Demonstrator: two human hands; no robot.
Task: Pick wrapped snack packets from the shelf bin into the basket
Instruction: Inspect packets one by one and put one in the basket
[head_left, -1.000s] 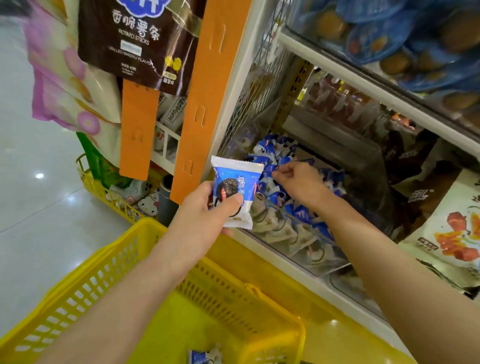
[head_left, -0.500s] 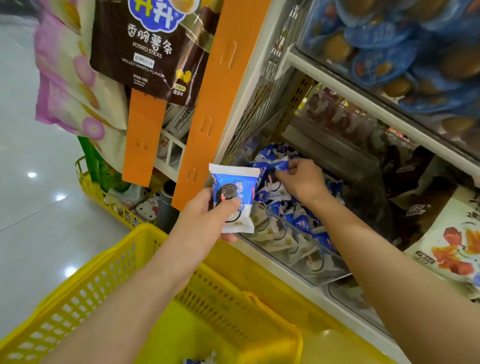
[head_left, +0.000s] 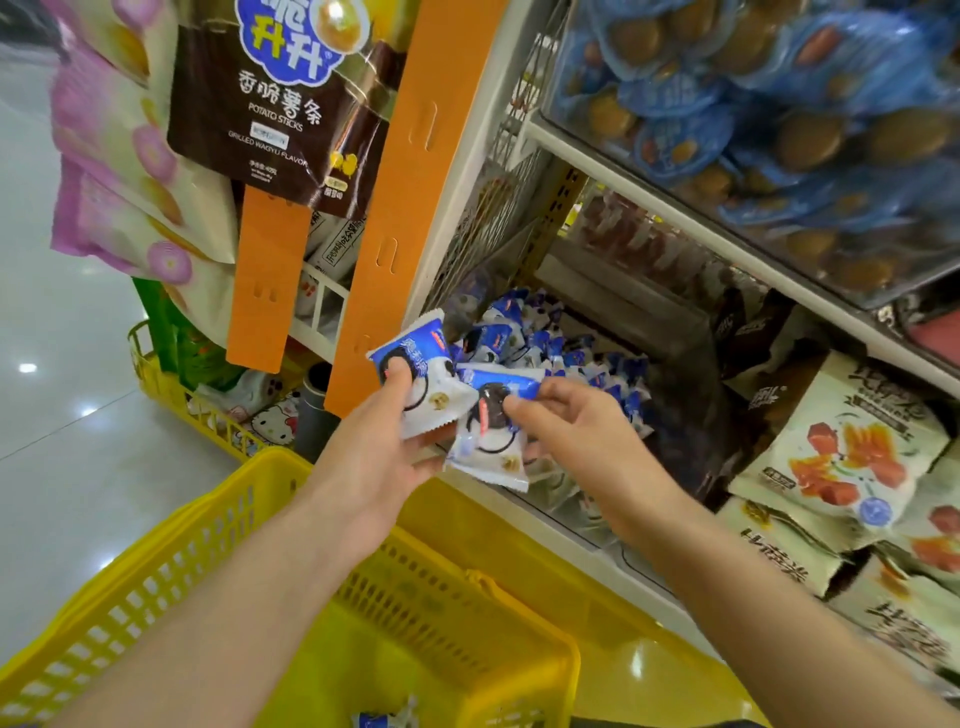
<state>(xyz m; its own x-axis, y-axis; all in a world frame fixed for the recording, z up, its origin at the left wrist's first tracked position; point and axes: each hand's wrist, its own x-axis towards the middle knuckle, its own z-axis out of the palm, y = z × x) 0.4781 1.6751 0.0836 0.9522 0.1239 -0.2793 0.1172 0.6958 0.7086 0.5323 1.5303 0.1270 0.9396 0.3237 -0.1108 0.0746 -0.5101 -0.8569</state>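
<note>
Left hand (head_left: 374, 457): thumb and fingers clamped on glossy blue-white first packet (head_left: 423, 371), centre frame.
Right hand (head_left: 576, 431): fingertips pinch crinkled second packet (head_left: 488, 436), overlapping the first.
Shelf bin (head_left: 576, 512): clear-fronted, heaped packets (head_left: 561, 358), behind both hands.
Basket (head_left: 467, 649): yellow perforated plastic, lower frame.

Setting: self-service shop, snack aisle | Evidence: white shelving (head_left: 675, 208) carried a bin (head_left: 670, 332) of wrapped snack packets (head_left: 561, 358) beside stacked printed bags (head_left: 852, 457); a potato-stick bag (head_left: 280, 114) hung by an orange display strip (head_left: 415, 182); a yellow shopping basket (head_left: 156, 587) stood below | Floor (head_left: 62, 441): glossy, reflecting lights.
</note>
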